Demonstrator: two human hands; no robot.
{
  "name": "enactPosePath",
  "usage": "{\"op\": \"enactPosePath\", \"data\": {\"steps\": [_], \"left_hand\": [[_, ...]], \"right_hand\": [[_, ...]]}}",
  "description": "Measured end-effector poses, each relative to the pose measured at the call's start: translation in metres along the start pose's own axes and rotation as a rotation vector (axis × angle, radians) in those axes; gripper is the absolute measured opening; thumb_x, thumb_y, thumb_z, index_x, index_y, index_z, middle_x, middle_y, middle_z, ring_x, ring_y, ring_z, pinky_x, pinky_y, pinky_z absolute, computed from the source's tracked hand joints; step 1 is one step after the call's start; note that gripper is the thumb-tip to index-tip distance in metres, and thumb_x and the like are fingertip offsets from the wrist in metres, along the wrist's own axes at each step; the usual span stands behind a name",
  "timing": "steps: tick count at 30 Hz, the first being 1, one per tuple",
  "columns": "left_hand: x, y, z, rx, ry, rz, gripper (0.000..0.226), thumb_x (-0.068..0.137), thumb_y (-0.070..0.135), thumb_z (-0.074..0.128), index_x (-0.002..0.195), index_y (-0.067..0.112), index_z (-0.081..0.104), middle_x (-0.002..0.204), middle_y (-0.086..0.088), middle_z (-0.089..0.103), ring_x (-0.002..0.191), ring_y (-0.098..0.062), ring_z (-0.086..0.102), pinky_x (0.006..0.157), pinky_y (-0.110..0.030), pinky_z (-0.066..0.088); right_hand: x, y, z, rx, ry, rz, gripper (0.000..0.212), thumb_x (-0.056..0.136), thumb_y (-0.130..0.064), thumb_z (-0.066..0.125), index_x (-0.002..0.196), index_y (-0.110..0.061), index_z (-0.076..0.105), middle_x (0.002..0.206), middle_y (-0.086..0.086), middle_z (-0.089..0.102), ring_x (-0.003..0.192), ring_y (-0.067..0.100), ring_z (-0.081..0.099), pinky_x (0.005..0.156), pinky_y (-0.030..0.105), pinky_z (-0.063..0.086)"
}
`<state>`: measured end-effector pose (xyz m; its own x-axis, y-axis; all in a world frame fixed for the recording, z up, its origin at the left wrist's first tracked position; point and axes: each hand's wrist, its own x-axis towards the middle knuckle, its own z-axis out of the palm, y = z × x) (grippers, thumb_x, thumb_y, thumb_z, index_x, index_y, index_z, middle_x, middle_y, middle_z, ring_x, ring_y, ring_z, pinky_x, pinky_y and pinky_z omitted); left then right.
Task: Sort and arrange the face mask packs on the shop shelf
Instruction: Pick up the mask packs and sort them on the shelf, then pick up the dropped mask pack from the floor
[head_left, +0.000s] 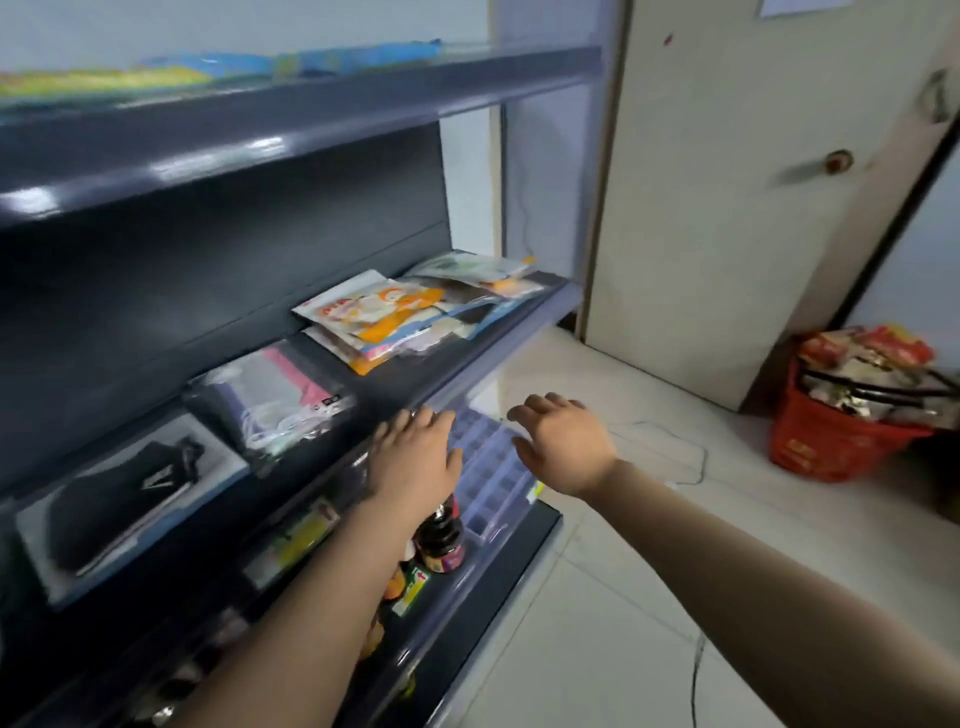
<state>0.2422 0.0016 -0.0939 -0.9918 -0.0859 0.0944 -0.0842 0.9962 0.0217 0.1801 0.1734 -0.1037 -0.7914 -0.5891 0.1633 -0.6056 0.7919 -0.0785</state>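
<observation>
Dark grey metal shop shelf, several tiers, glossy front lips, set against a pale wall. Middle tier: loose overlapping pile of orange-and-white printed face mask packs at the right end, spilling toward the front edge; clear pack with grey, pink and white contents just left of it; flat pack holding a black mask on a pale card further left, near the front lip. Top tier: blurred yellow and blue flat packets. Lower tier: dark sauce bottle with a red cap, pale lilac gridded tray, yellow price labels on the lip.

Left hand palm down, fingers straight and lightly spread, holding nothing, below the front lip of the middle tier. Right hand beside it, apart, fingers relaxed and slightly parted, likewise empty.

Right of the shelf: cream door with a round knob, white tiled floor, red plastic basket filled with foil packets.
</observation>
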Motion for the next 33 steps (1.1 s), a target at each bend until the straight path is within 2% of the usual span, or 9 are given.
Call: {"op": "enactPosePath", "data": {"steps": [6, 12, 24, 33], "left_hand": [[0.067, 0.106, 0.028, -0.002, -0.106, 0.187, 0.043, 0.095, 0.035, 0.040, 0.135, 0.018, 0.039, 0.135, -0.005, 0.046, 0.125, -0.026, 0.039, 0.101, -0.037, 0.031], [0.132, 0.181, 0.054, 0.044, -0.145, 0.243, 0.039, 0.094, 0.034, 0.043, 0.129, 0.017, 0.041, 0.132, -0.008, 0.047, 0.124, -0.029, 0.041, 0.098, -0.040, 0.032], [0.312, 0.251, 0.120, 0.055, -0.265, 0.265, 0.043, 0.096, 0.033, 0.042, 0.135, 0.017, 0.036, 0.137, -0.007, 0.044, 0.126, -0.028, 0.040, 0.100, -0.039, 0.032], [0.415, 0.285, 0.159, 0.056, -0.296, 0.131, 0.039, 0.095, 0.031, 0.041, 0.132, 0.019, 0.038, 0.135, -0.004, 0.045, 0.124, -0.025, 0.041, 0.101, -0.040, 0.031]], "right_hand": [[-0.022, 0.114, -0.003, -0.116, -0.112, 0.241, 0.042, 0.092, -0.035, 0.046, 0.130, -0.016, 0.046, 0.130, 0.006, 0.050, 0.122, 0.027, 0.043, 0.096, 0.035, 0.036], [-0.008, 0.196, 0.007, -0.164, -0.192, 0.320, 0.048, 0.092, -0.039, 0.046, 0.134, -0.017, 0.043, 0.134, 0.006, 0.047, 0.125, 0.026, 0.041, 0.100, 0.038, 0.034], [0.097, 0.355, 0.040, -0.224, -0.326, 0.299, 0.045, 0.093, -0.038, 0.046, 0.132, -0.017, 0.041, 0.135, 0.005, 0.044, 0.126, 0.024, 0.039, 0.099, 0.037, 0.033], [0.176, 0.442, 0.081, -0.147, -0.385, 0.151, 0.048, 0.093, -0.039, 0.045, 0.135, -0.016, 0.038, 0.137, 0.006, 0.043, 0.127, 0.026, 0.038, 0.100, 0.038, 0.033]]}}
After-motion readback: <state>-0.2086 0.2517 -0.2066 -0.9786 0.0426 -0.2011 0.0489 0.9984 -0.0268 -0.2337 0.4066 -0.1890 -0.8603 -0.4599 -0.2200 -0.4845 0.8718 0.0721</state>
